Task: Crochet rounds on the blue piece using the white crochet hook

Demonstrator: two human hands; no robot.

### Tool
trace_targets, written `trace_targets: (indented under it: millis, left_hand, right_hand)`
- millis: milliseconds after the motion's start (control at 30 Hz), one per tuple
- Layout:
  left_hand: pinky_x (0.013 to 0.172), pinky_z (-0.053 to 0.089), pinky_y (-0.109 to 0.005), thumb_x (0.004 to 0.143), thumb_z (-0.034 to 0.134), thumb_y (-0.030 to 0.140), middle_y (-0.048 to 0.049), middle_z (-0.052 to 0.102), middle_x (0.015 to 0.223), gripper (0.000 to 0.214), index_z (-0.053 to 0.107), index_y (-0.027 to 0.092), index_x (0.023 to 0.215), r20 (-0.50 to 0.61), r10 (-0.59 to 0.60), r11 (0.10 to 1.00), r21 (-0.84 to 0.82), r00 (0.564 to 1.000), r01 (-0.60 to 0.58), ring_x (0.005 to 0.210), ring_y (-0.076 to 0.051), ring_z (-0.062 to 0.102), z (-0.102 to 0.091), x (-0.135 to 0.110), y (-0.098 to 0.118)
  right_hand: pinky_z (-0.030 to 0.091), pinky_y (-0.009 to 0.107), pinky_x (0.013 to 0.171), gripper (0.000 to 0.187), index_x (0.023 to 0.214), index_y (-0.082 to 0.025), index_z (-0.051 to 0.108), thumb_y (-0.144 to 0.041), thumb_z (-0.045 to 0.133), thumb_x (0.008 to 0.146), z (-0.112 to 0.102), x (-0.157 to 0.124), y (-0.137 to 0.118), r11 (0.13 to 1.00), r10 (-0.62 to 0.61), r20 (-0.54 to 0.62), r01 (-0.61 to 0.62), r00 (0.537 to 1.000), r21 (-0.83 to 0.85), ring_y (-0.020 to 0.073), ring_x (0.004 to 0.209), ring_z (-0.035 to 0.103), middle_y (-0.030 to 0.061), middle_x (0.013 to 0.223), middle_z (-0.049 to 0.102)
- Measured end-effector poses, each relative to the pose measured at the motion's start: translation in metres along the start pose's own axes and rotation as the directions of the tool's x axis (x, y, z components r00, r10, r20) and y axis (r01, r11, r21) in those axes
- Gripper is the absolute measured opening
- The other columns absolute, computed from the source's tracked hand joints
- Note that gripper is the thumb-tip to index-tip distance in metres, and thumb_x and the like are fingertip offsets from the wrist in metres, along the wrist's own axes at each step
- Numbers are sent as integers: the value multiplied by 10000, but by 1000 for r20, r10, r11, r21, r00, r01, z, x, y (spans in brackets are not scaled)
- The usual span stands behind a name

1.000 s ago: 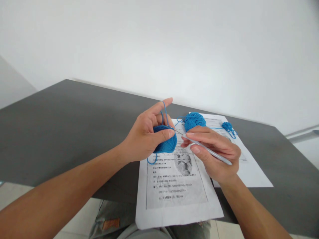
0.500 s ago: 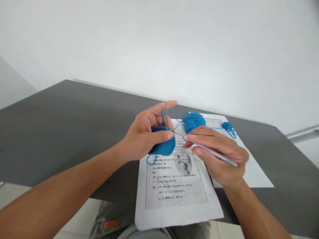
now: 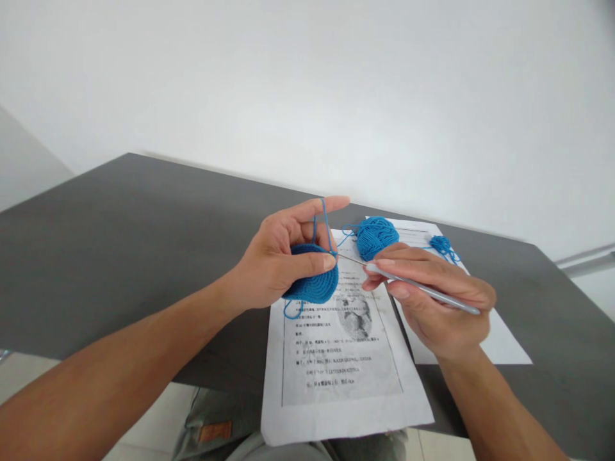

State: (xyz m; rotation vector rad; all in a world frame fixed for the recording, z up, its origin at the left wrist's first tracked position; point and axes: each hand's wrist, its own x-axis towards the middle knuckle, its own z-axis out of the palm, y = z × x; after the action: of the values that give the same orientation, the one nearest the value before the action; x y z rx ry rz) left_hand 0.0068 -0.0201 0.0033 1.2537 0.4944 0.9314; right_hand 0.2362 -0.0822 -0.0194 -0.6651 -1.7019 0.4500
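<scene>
My left hand pinches a round blue crochet piece between thumb and fingers. Its index finger stretches out, with blue working yarn looped over it and running down to the edge of the piece. A short yarn loop hangs below. In my right hand is a grey-handled crochet hook, held like a pen. The hook's thin metal shaft points left to the edge of the piece, by my left thumb; the tip itself is too small to make out.
Beneath my hands lies a printed sheet with text and a picture, overhanging the front edge of the dark table. A second sheet is to the right. A blue yarn ball and a small yarn tangle sit behind my right hand.
My right hand and the crochet hook have moved to the right, away from my left hand. My left index finger has shifted slightly right with the yarn over it.
</scene>
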Motion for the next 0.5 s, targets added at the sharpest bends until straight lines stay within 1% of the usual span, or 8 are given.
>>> trace_targets:
  millis: [167,267,333,433,500]
  left_hand:
    - [551,462,-227,756,890,161,-36,749,804,789,645,124,1505,22,-5,1000,26,1000,5,631,-121,606,-3,1,-1]
    - [543,450,-222,753,880,163,-25,717,768,753,675,121,1476,33,-17,998,59,999,15,622,-116,585,-4,3,0]
    - [539,441,-217,726,889,164,-14,692,748,741,702,113,1441,39,-31,996,89,999,28,621,-113,571,-6,5,1]
    - [536,424,-214,716,881,150,1,650,721,709,727,100,1405,61,-52,991,127,997,43,616,-108,550,-7,6,1]
    - [544,428,-221,727,868,140,1,640,719,680,737,102,1393,93,-61,991,128,994,49,619,-110,548,-8,7,0]
  right_hand:
    - [642,447,671,381,1244,-298,833,-105,786,919,-5,5,-5,996,-31,54,35,998,-78,251,776,776,75,969,858]
    - [642,457,682,474,1290,-298,814,-56,797,883,-9,9,-8,985,-96,120,112,988,-134,268,809,784,79,976,854]
    - [645,461,706,521,1327,-288,796,-43,811,868,-12,11,-10,972,-126,174,157,977,-174,273,835,786,83,993,851]
    - [648,447,738,539,1350,-267,783,-31,812,867,-17,14,-15,961,-129,242,182,962,-209,262,859,786,87,1020,844]
    - [651,441,748,543,1356,-263,780,-25,807,869,-19,15,-18,963,-119,268,177,956,-205,257,860,787,87,1023,845]
